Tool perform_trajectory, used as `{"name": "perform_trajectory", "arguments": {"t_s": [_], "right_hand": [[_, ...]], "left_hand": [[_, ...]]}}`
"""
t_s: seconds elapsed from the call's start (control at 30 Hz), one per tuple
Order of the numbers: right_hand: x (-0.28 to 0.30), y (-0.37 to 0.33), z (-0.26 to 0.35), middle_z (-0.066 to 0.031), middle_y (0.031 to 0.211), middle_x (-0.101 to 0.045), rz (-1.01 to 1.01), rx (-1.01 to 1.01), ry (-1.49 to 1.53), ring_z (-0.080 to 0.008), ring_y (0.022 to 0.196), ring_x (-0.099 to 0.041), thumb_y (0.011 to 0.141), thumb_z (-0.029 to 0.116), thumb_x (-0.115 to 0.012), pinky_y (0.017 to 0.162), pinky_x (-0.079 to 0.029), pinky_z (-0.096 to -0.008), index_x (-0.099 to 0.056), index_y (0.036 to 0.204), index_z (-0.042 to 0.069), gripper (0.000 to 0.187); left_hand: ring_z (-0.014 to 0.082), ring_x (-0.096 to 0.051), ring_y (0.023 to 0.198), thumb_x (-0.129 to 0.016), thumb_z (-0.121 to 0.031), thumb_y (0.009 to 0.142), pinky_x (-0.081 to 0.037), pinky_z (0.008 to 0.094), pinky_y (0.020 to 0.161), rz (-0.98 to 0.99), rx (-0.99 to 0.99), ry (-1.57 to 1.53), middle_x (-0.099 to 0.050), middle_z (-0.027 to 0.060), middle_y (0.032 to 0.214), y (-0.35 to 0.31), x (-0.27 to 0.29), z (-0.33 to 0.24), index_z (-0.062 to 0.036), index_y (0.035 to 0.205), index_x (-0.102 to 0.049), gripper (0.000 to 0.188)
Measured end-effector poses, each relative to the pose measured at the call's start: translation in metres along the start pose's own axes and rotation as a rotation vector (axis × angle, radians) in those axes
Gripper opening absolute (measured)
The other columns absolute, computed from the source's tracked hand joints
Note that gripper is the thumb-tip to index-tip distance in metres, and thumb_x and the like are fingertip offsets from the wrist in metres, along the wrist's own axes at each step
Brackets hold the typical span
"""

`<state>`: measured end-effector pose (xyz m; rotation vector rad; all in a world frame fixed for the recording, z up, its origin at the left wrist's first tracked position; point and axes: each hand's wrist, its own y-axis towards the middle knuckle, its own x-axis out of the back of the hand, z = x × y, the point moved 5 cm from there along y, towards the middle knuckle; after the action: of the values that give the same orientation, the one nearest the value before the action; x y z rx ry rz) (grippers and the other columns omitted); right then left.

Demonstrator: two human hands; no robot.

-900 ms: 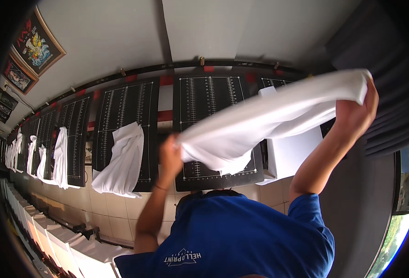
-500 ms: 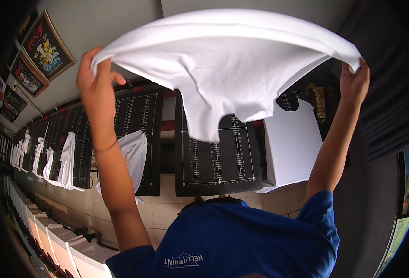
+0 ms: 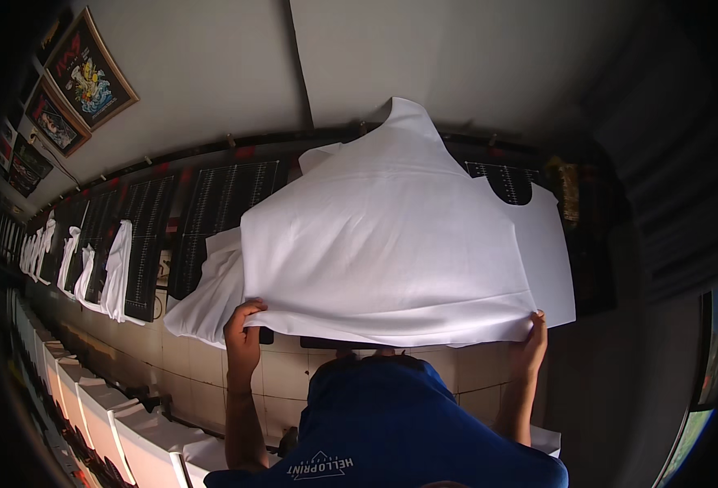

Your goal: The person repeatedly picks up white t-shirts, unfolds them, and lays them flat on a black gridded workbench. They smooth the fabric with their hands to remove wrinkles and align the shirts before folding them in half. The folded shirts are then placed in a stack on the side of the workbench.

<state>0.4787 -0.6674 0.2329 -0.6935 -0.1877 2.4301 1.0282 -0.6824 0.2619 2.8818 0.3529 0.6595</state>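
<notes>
A large white fabric piece (image 3: 383, 252), cut like a shirt panel, spreads in front of me over a black board that it almost wholly covers. Its far part rises to a peak and still billows. At the near left corner my left hand (image 3: 243, 325) pinches the edge between thumb and fingers. My right hand (image 3: 530, 337) grips the near right corner the same way. The near edge is stretched between both hands and folds over slightly along its length.
To the right, another white panel (image 3: 550, 244) with a curved neckline lies on a board. Crumpled white cloth (image 3: 212, 293) hangs off the board (image 3: 220, 195) to the left. More marked black boards with white pieces run along the wall. Framed pictures (image 3: 90, 77) hang upper left.
Both hands have come down and toward me from high up, drawing the fabric's near edge with them. The cloth has gone from hanging in the air to spreading across the board.
</notes>
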Motion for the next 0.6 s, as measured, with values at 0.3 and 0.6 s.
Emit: {"name": "perform_trajectory", "arguments": {"t_s": [0.3, 0.6], "right_hand": [[0.202, -0.005, -0.170, 0.0000, 0.084, -0.057, 0.142, -0.478, -0.734, -0.0115, 0.084, -0.057, 0.095, 0.015, -0.054, 0.068, -0.049, -0.0308, -0.061, 0.091, 0.011, 0.009], [0.081, 0.071, -0.243, -0.0132, 0.135, -0.058, 0.436, -0.434, -0.363, -0.0254, 0.125, -0.054, 0.100, 0.067, -0.033, 0.104, -0.042, -0.0376, -0.046, 0.143, 0.001, 0.080]], "left_hand": [[0.0390, -0.064, 0.111, -0.059, -0.002, 0.086, -0.047, 0.0414, 0.100, 0.267, 0.293, 0.313, -0.068, 0.0222, 0.109, -0.103, -0.034, 0.137, 0.0017, 0.102, -0.065, 0.018], [0.0236, -0.057, 0.116, -0.050, -0.037, 0.104, -0.044, 0.0357, 0.102, 0.293, 0.836, -0.591, -0.059, 0.0176, 0.128, -0.070, -0.122, 0.205, 0.0026, 0.140, -0.046, 0.054]]}}
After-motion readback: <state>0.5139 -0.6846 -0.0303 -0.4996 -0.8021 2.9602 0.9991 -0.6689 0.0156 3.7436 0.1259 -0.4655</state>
